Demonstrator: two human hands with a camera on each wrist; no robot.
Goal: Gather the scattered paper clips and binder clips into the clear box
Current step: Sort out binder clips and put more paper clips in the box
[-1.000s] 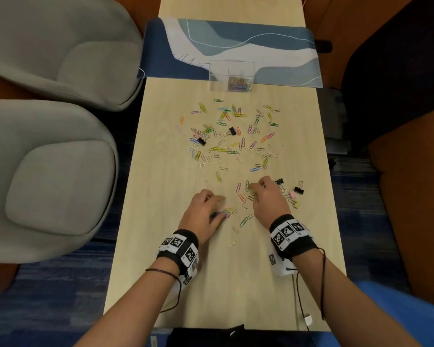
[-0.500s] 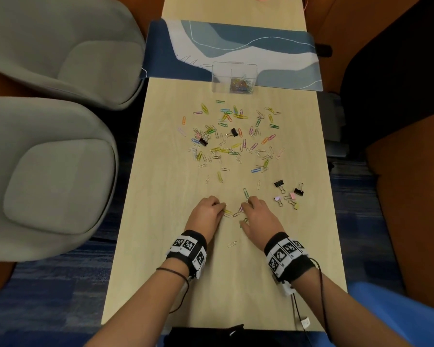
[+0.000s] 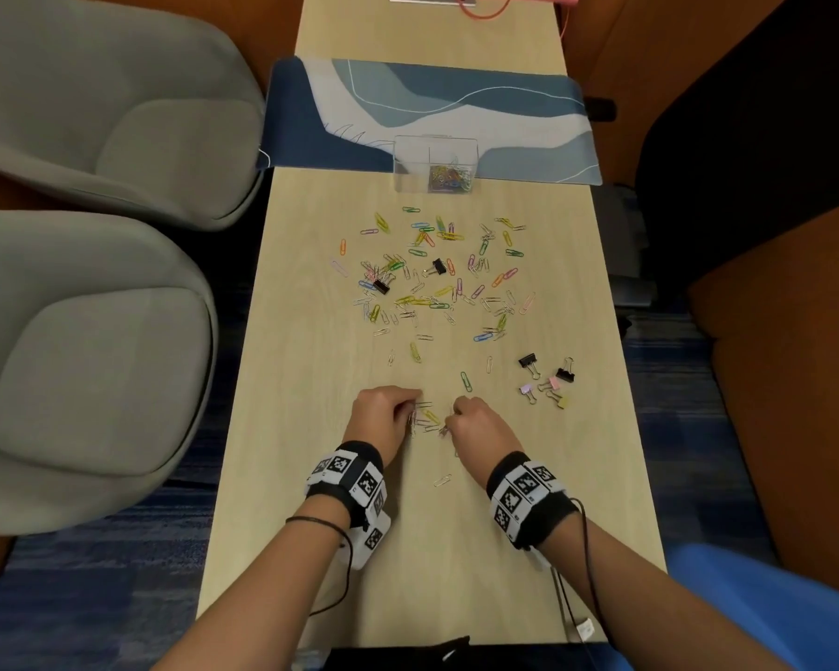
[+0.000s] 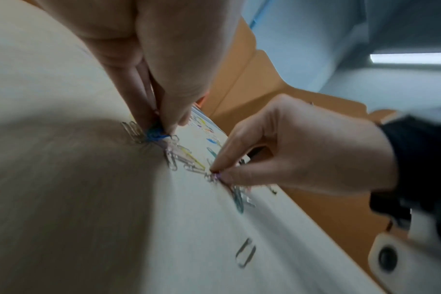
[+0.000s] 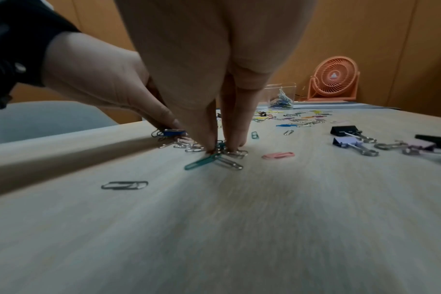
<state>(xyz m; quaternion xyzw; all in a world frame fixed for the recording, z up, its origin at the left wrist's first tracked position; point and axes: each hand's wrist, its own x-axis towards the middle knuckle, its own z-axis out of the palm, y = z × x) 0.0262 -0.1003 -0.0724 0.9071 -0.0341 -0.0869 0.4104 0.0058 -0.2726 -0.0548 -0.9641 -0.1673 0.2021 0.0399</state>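
From the head view, the left hand (image 3: 383, 413) and right hand (image 3: 480, 423) sit close together on the near part of the table (image 3: 282, 428), fingers curled down around a small heap of paper clips (image 3: 427, 417) between them; how much each hand has actually caught cannot be told from here. The clear box (image 3: 436, 163) stands well beyond, at the edge of the blue mat (image 3: 529, 133), with a bundle of clips already in its right half. Between box and hands lies the main scatter of paper clips (image 3: 437, 278), too many to count, with two black binder clips among them. To the right is a group of binder clips (image 3: 548, 380): two black, three pale. One silver clip (image 3: 442, 480) lies alone near the wrists. In the left wrist view, that hand's thumb and fingers pinch a blue binder clip (image 4: 157, 134) with silver clips beside it, while the right hand's fingertips pinch at another tangle. In the right wrist view, two fingertips (image 5: 209, 137) press onto a teal clip (image 5: 202, 161) and silver ones; an orange fan (image 5: 334, 78) stands behind the box. The likely trouble: flat clips slipping from a loose pinch on the lift and scattering again, and the lone silver clip being overlooked.
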